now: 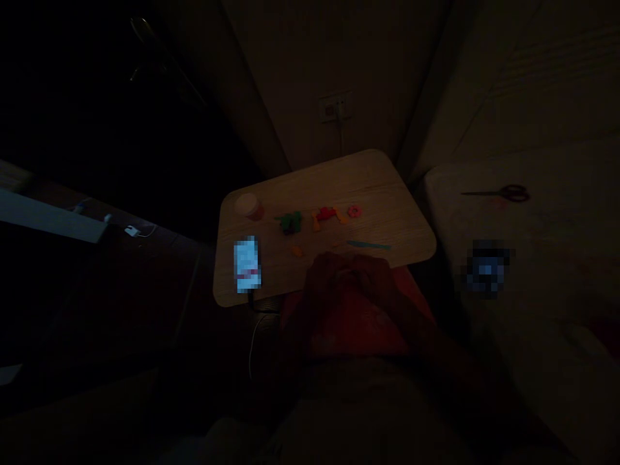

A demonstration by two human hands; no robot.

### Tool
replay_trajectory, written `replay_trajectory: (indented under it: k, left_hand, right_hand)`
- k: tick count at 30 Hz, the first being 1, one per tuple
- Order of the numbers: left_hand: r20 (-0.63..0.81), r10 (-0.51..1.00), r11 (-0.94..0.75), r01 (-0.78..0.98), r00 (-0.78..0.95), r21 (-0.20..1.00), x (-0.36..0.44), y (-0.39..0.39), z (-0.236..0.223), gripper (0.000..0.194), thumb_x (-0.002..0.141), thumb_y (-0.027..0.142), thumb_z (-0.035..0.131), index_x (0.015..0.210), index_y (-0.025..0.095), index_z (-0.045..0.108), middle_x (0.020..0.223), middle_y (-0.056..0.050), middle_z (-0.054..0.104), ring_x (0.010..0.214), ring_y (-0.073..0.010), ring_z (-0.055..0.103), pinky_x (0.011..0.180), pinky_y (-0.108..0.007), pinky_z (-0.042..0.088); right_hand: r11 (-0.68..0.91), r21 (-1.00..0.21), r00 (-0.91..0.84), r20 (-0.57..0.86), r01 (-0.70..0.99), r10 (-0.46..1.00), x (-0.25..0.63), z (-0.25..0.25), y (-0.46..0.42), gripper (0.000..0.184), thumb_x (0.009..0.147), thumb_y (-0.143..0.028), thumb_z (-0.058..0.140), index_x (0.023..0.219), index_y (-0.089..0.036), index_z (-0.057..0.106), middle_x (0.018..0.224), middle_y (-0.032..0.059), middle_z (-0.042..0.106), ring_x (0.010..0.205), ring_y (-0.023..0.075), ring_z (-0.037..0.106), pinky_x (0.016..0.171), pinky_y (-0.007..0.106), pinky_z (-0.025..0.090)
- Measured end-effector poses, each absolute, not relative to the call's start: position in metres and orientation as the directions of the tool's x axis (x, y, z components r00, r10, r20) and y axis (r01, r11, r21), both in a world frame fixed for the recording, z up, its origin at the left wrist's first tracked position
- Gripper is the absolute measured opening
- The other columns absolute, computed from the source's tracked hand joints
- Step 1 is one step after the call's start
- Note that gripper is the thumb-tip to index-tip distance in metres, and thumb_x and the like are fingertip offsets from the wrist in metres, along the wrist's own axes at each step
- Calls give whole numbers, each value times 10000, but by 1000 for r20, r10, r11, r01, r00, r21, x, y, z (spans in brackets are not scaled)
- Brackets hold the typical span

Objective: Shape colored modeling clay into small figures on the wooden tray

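Note:
My left hand (pixel 321 274) and my right hand (pixel 374 276) meet at the near edge of the small wooden table (pixel 372 177). The fingers of both are curled and close together, around something small and pale that the dark hides. Just beyond them lies a thin light-blue stick-like tool (pixel 369 245). Farther back are a green toy-like piece (pixel 290 222), a red piece with orange ends (pixel 326 214) and a pink flower-shaped ring (pixel 354 211). A small orange piece (pixel 297 250) rests to the left of my hands.
A lidded tub (pixel 248 205) stands at the table's back left, with a lit phone (pixel 247 265) and its cable in front. To the right, scissors (pixel 513 193) and a blurred-out object (pixel 485 270) lie on a pale surface. A wall socket (pixel 334 107) is behind; the room is very dark.

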State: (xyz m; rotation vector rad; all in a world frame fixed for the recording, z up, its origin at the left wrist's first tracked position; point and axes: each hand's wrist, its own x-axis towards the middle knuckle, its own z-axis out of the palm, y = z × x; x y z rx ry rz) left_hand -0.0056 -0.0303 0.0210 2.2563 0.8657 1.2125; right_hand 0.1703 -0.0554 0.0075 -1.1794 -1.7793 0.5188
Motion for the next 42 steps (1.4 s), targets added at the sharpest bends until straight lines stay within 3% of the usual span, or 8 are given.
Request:
replay_trajectory:
  k: [6,15,20,25,31,38,42]
  left_hand:
    - [588,694,-713,288,415,639,-3,-30,24,153,994,278,621,942,205,745,884,-49,747,826,-174,676,751,-317,547]
    - [556,721,-693,404,414,597,-6,-30,21,394,1032,372,528,711,182,652,672,-34,637,677,-160,587,666,-310,486]
    - [539,746,-663,351,391,662,-6,-31,17,223,972,375,669,876,213,787,827,-51,777,807,-186,703,786,-344,569]
    - [567,741,-668,314,360,674,-3,-31,18,146,952,298,687,886,205,778,856,-56,790,803,-181,733,765,-340,600]
    - [550,741,-665,307,385,681,-4,-31,17,211,967,302,635,838,187,756,781,-49,766,745,-167,716,736,-318,595]
    - [522,735,-672,359,433,648,-7,-31,16,331,978,320,634,697,171,725,651,-31,701,620,-140,631,621,-280,497]
    - [520,735,-669,342,435,660,-9,-31,13,349,977,353,653,683,186,739,644,-25,709,617,-146,636,647,-294,521]
  right_hand:
    - [450,-792,-125,440,412,889,171,11,-57,542,1078,-428,336,652,-214,594,612,25,597,559,159,533,576,297,367]
    - [358,-865,-3,382,352,924,176,12,-57,535,1065,-436,347,641,-213,585,616,24,589,586,169,561,610,318,391]
    - [313,-888,64,353,338,933,179,7,-56,479,1038,-396,443,608,-213,545,580,1,548,547,147,506,573,302,359]
    - [268,-897,103,321,351,941,180,5,-54,484,1027,-418,475,591,-214,528,546,-6,515,530,143,474,546,297,341]
    - [246,-907,121,302,343,946,181,4,-53,514,1028,-475,467,589,-217,532,527,-8,502,522,144,468,530,291,343]
    - [241,-911,120,295,334,948,181,4,-53,488,1019,-427,493,584,-210,531,531,-11,517,514,136,468,529,287,343]
    - [245,-909,122,300,338,946,182,7,-52,473,1004,-412,506,580,-205,545,529,-8,526,520,138,478,530,283,349]
